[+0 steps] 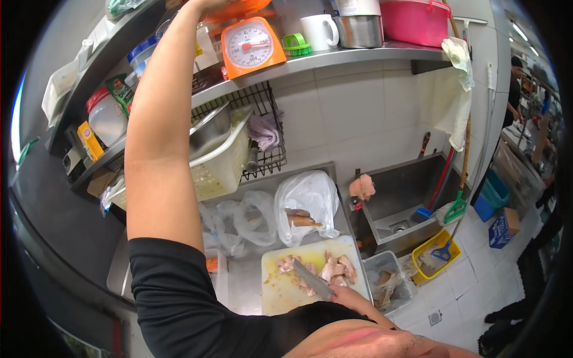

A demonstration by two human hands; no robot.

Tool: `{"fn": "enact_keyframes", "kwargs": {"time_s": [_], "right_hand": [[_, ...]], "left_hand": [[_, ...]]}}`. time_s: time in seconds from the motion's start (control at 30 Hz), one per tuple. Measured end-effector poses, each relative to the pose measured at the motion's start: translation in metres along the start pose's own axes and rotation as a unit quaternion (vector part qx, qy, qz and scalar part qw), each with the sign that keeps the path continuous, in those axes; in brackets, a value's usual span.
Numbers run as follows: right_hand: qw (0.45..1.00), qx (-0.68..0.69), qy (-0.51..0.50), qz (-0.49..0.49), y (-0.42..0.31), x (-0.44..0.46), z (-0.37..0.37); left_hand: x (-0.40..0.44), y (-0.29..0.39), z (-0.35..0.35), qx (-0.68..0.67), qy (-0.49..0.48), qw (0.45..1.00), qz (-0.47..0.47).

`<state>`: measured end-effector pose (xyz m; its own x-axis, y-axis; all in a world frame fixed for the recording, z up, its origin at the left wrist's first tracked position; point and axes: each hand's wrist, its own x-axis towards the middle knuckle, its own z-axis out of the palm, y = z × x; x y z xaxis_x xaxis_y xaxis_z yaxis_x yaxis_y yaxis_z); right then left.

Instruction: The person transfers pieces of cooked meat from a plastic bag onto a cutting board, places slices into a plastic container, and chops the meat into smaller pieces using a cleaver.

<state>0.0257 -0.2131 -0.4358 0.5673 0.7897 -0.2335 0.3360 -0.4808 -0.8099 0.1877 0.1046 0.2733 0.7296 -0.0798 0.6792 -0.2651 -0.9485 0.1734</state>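
My left arm stretches up to the shelf, with my left hand (210, 5) at the top edge beside the orange pan (242, 11) of a kitchen scale (250, 46). Its fingers are cut off or hidden, so whether it grips the pan is unclear. The scale's needle points near 250. Low in the view, my right hand (347, 296) is closed on a knife (313, 279). The blade lies over a white cutting board (276, 304) among pieces of raw, pale pink meat (338, 269). My right hand's fingers are partly hidden behind the handle.
Behind the board sits a white plastic bag (305, 197). A metal sink (391, 238) and a lined bin (388, 280) are on the right. The steel shelf (334, 58) holds a white mug (319, 31) and a pink tub (416, 22). Another person (514, 89) stands far right.
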Motion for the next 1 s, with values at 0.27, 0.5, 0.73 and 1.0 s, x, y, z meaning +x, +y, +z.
{"fn": "enact_keyframes", "kwargs": {"time_s": [0.27, 0.5, 0.73, 1.0], "right_hand": [[1.0, -0.012, 0.014, -0.016, 0.011, 0.006, 0.007], [1.0, -0.005, 0.017, -0.017, 0.011, 0.004, 0.007], [1.0, -0.005, 0.019, -0.019, 0.012, 0.001, 0.007], [1.0, 0.002, 0.018, -0.008, 0.004, -0.003, 0.004]], "left_hand": [[-0.011, 0.015, -0.002, 0.048, 0.026, 0.998, -0.025], [-0.002, 0.002, -0.007, 0.049, 0.037, 0.998, 0.01], [-0.008, 0.006, -0.009, 0.056, 0.042, 0.997, -0.013], [0.009, -0.015, -0.013, -0.024, 0.044, 0.999, -0.021]]}}
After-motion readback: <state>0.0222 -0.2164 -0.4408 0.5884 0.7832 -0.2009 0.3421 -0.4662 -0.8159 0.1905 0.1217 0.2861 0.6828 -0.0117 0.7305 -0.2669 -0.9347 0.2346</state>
